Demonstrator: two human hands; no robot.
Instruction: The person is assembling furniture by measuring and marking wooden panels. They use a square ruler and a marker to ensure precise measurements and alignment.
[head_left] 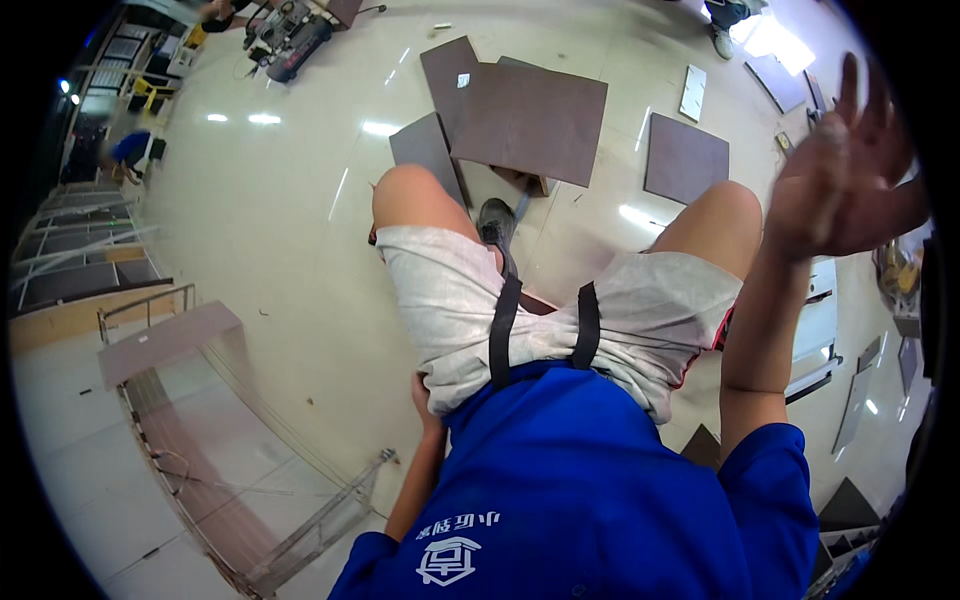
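Board (pixel 687 158) leftward, apart from right grip (pixel 842 185)

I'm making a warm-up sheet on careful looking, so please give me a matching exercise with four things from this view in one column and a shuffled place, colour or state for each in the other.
Column one
1. Right hand
2. Left hand
3. Shirt
4. Air compressor

Column two
A. Toward the top left of the picture
B. Raised, near the picture's right edge
C. Bright blue
D. Low, beside the shorts

Right pairs: 1-B, 2-D, 3-C, 4-A
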